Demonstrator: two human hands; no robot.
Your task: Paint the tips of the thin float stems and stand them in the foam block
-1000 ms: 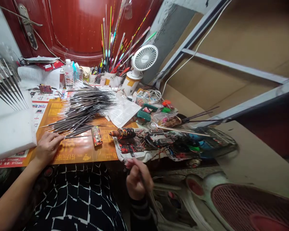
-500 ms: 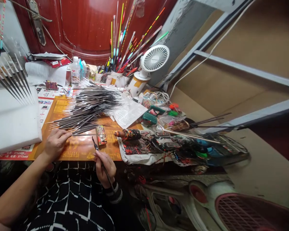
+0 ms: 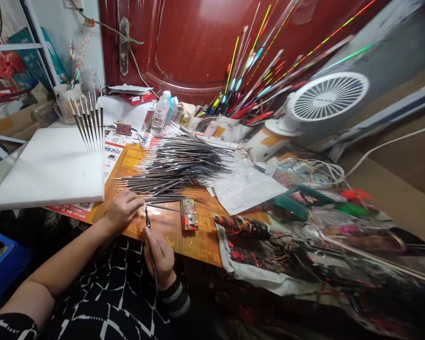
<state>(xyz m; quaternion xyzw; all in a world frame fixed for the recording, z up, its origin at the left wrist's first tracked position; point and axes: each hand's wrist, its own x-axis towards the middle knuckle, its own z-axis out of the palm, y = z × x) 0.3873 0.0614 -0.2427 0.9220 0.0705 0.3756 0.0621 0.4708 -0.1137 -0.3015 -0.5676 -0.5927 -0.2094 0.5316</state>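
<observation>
My left hand (image 3: 123,210) is closed at the table's front, pinching one end of a thin dark fishing float (image 3: 163,207). The float's thin stem runs right to the tip of a brown-and-black motor tool (image 3: 242,225). My right hand (image 3: 160,255) grips a paintbrush (image 3: 148,219), its dark bristles pointing up at the float just beside my left fingertips; whether they touch it I cannot tell. Under the stem lies a small paint-smeared block (image 3: 189,215). Behind my hands spreads a big pile of similar dark floats (image 3: 184,160) with pale ends.
At left, several floats (image 3: 88,123) stand upright in a white foam block (image 3: 53,170). A white fan (image 3: 326,97), a water bottle (image 3: 161,111) and colourful finished floats (image 3: 248,71) stand at the back. A paint-stained cloth (image 3: 255,278) and clutter fill the right side.
The view has swung left, showing more of the foam block's side. My right hand has brought the brush leftward along the float, close to my left fingers. My left hand keeps its pinch.
</observation>
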